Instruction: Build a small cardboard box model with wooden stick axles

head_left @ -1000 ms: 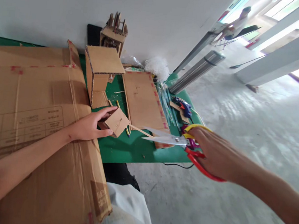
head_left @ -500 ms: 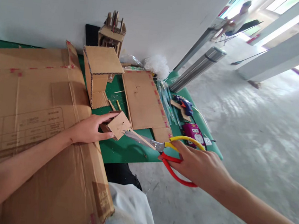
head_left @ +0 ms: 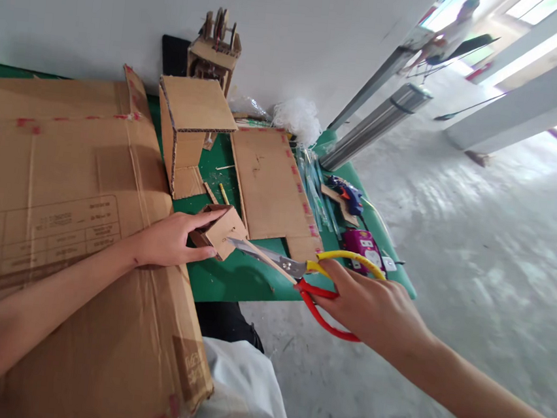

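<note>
My left hand [head_left: 172, 238] grips a small cardboard box [head_left: 226, 231] between thumb and fingers, over the front part of the green table [head_left: 251, 284]. A thin wooden stick [head_left: 273, 264] sticks out of the box's face toward the lower right. My right hand [head_left: 372, 303] is closed around the yellow and red handles of the scissors [head_left: 289, 262]. The blades point left, and their tips touch or lie very close to the box's face beside the stick. Whether the blades enter the cardboard I cannot tell.
A large cardboard sheet [head_left: 65, 169] covers the left side. Behind stand an open cardboard box form [head_left: 197, 104] and a cardboard model [head_left: 215, 52]. A flat panel [head_left: 271, 182], glue sticks [head_left: 316, 189], a glue gun [head_left: 349, 195] and a purple power strip [head_left: 363, 247] lie to the right.
The scissors' blades have come closer together, and the red handle has risen toward the yellow one. The small box stays in my left hand, turned slightly. The camera view has shifted a little.
</note>
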`<state>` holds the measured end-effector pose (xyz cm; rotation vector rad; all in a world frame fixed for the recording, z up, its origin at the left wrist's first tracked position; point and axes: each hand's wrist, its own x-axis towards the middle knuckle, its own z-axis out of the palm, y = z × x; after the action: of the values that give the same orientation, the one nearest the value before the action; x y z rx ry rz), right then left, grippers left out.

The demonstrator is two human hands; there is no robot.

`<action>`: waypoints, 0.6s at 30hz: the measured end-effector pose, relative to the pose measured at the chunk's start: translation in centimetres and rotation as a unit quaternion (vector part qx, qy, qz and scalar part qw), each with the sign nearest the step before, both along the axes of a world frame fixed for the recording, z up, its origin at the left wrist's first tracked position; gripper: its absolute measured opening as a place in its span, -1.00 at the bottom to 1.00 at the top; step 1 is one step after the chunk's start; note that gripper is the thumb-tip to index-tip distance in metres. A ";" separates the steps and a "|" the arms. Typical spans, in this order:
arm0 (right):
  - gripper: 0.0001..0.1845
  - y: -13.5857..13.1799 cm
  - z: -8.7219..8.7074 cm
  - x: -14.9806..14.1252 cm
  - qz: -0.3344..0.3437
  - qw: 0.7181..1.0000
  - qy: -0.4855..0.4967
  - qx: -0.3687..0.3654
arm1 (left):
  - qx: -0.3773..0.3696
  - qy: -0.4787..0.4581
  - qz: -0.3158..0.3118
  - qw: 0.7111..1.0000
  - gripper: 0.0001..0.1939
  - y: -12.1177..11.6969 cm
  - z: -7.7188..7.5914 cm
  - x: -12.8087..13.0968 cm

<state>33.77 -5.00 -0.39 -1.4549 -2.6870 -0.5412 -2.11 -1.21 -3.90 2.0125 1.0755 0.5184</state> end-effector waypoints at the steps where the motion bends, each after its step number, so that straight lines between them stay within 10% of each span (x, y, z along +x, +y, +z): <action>1: -0.58 0.0 0.0 0.0 0.008 1.000 -0.012 0.007 | 0.002 -0.001 0.000 1.000 -0.16 0.0 0.0 0.0; 18: -0.61 -0.2 3.1 0.0 0.056 0.995 -0.082 0.021 | 0.030 0.000 -0.009 1.000 -0.17 0.2 -0.4 0.2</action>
<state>33.77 -5.17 2.73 -1.2934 -2.8392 -0.7355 -1.92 -1.06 -4.29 2.0719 1.0534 0.5468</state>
